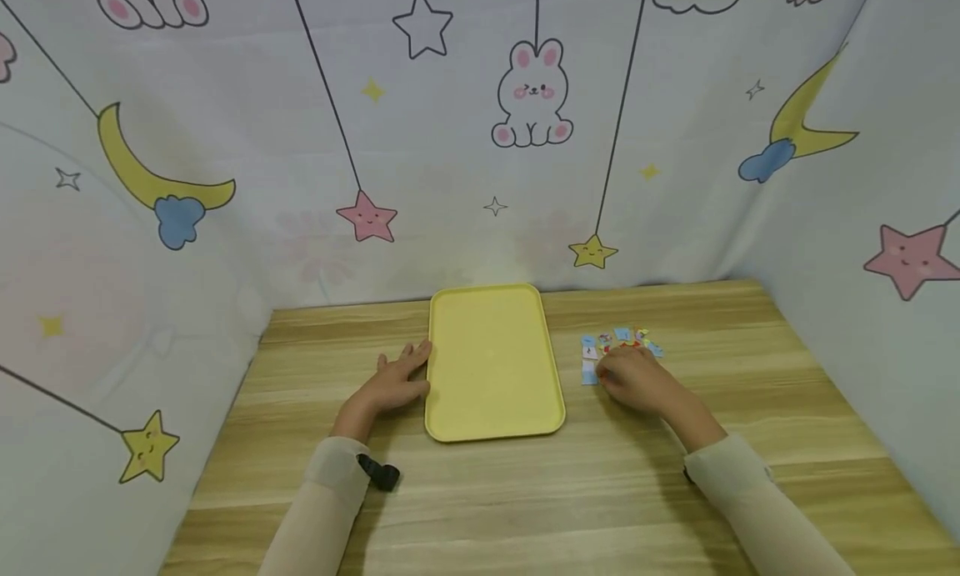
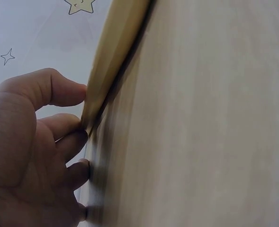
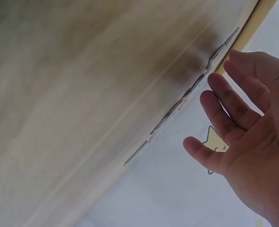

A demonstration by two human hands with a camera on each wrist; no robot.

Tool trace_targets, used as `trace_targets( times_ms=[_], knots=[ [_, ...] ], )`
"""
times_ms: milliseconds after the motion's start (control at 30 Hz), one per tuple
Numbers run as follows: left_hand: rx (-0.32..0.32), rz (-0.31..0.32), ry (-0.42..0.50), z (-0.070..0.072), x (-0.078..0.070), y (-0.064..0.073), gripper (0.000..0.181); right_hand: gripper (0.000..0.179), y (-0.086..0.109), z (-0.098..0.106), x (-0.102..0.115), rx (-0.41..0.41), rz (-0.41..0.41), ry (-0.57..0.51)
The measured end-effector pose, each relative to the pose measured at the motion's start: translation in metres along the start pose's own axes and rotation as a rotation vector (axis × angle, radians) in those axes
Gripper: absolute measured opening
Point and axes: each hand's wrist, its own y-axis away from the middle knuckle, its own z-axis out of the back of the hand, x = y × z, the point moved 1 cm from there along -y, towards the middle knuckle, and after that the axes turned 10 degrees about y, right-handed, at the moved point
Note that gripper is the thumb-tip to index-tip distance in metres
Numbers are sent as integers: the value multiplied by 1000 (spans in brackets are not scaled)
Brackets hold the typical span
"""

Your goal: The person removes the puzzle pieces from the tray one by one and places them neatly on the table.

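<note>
A yellow rectangular tray (image 1: 491, 363) lies flat on the wooden table. My left hand (image 1: 390, 384) is at its left side; in the left wrist view the thumb touches the tray's edge (image 2: 112, 47), and the other fingers reach down to the tabletop. To the right of the tray lies a group of small flat printed pieces (image 1: 589, 373), mostly light blue with bits of red, yellow and white. Over the near part of that group is my right hand (image 1: 637, 380), fingertips down at the pieces, hiding some. In the right wrist view its fingers are loosely bent, with nothing visible between them.
The wooden table (image 1: 480, 509) ends at a white curtain (image 1: 465, 142) printed with stars, moons and rabbits, which encloses the back and both sides. A black strap (image 1: 379, 473) with a small device sits on the left wrist.
</note>
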Motion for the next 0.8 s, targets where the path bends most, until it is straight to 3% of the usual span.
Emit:
trace_targets(
  times_ms=[167,300,800],
  knots=[
    [8,-20,4,2,-2,1,82,7,1,2,-1,-71,42,1],
    [15,-31,8,3,-4,2,82,11,4,3,-2,-95,26,-29],
    [15,-18,1,0,2,3,83,21,16,3,3,-39,-86,-111]
  ],
)
